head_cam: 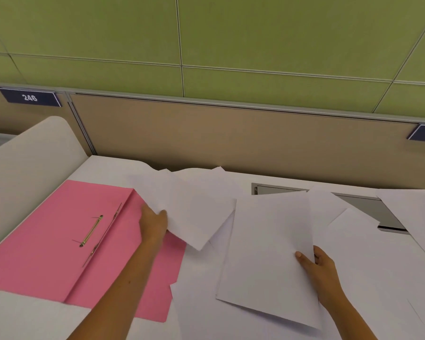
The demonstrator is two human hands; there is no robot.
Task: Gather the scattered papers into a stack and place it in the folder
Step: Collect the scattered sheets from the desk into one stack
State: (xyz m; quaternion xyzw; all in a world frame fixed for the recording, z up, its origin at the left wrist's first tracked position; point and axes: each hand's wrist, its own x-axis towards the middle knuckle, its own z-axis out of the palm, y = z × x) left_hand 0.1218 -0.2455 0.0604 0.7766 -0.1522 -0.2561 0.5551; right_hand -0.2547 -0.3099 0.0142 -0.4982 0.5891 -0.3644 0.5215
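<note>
Papers lie loose across the white desk (113,165), most of them spread through the middle and right of the frame, and I have a sheet in each hand. My left hand (153,223), at centre left, pinches the lower edge of one sheet (182,212) that overhangs the right flap of the pink folder (47,241); my right hand (317,266), lower right, grips the right edge of a second sheet (263,253), thumb on top and fingers curled beneath. That second sheet has its long axis running up the frame, tilted slightly to the right, while the left one is skewed on a diagonal. The folder lies open at lower left, its spine and brass fastener (91,230) running diagonally from lower left toward upper right. It sits left of both hands, and my left hand is much the nearer (practically over the flap). I judge that gathering has barely begun: loose sheets (378,253) remain at the right, some lying over the grey desk hatch (368,204).
</note>
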